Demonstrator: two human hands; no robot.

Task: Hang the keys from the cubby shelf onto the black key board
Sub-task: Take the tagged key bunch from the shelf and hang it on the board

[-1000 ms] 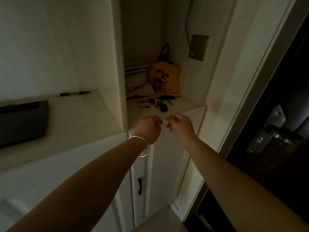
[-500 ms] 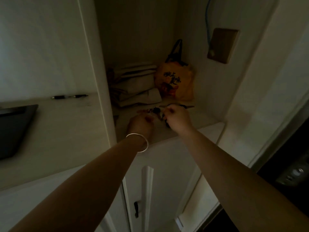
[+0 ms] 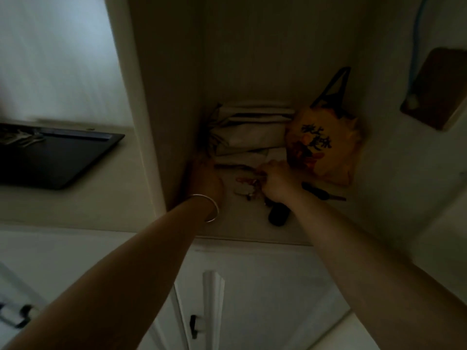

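The keys [image 3: 246,186] lie in a dim cluster on the cubby shelf [image 3: 242,228], between the two hands. The right hand [image 3: 276,180] has its fingertips closed on the cluster's right edge (reddish and pale pieces show there, too blurred to tell apart). The left hand [image 3: 206,181], a bangle [image 3: 209,207] on its wrist, rests just beside the keys at the cubby's left wall; whether it is open or closed I cannot tell. A dark fob [image 3: 278,214] lies under the right wrist. Behind sit folded cloths [image 3: 250,130] and an orange bag [image 3: 323,147]. The black key board [image 3: 58,157] is well to the left.
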